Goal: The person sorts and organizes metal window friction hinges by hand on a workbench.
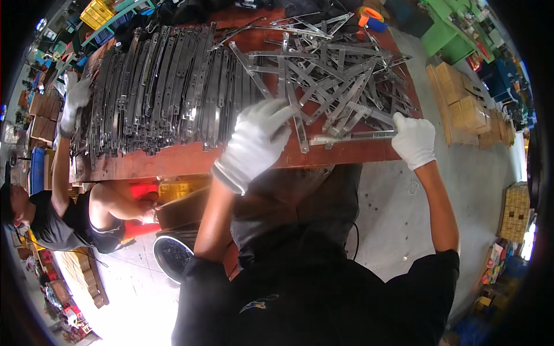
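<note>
My left hand, in a white glove, rests over the near part of a loose heap of flat metal strips, its fingers touching one upright strip. My right hand, also gloved, is closed on the right end of a long metal strip that lies along the near edge of the reddish workbench. Whether the left hand grips its strip is unclear.
A tidy row of metal strips is lined up on the bench's left half. A co-worker sits at the left, their gloved hand on that row. Stacked cardboard boxes stand on the floor right; a yellow crate sits far left.
</note>
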A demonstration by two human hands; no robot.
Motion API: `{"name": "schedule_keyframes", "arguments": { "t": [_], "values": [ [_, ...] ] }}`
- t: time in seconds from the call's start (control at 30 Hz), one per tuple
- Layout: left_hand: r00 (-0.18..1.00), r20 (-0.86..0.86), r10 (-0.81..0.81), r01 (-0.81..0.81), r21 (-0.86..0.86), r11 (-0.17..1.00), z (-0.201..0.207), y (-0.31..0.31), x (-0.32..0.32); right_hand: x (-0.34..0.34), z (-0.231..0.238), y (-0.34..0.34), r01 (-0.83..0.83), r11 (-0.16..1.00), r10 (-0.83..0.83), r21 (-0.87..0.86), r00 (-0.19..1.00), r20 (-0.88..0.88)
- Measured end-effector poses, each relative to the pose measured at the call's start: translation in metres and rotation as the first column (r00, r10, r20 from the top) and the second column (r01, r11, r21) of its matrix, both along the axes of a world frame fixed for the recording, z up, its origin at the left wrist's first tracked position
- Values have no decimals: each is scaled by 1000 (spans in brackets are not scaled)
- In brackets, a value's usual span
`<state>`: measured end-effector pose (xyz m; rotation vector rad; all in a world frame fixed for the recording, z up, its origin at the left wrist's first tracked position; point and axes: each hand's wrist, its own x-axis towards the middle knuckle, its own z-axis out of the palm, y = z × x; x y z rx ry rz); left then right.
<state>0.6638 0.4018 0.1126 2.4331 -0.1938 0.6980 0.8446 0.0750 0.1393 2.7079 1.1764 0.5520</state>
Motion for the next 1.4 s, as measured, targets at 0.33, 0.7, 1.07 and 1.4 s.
{"name": "schedule_keyframes", "arguments": {
  "t": [0.33, 0.7, 1.07, 1.4],
  "values": [
    [937, -274, 215, -104, 370, 923, -64, -28, 12, -11, 1, -23, 96, 995, -97, 26, 993, 72],
    [986, 158, 54, -123, 465, 877, -74, -20, 61, 2, -25, -58, 153, 984, -162, 95, 983, 87],
    [846, 533, -23, -141, 265, 954, -26, 3, 100, -89, -80, -96, 760, 275, -8, 589, 614, -789],
    [978, 11, 207, -201, 281, 938, -29, 26, 123, -134, -39, -33, 862, 220, 545, 458, 281, -790]
  ]
}}
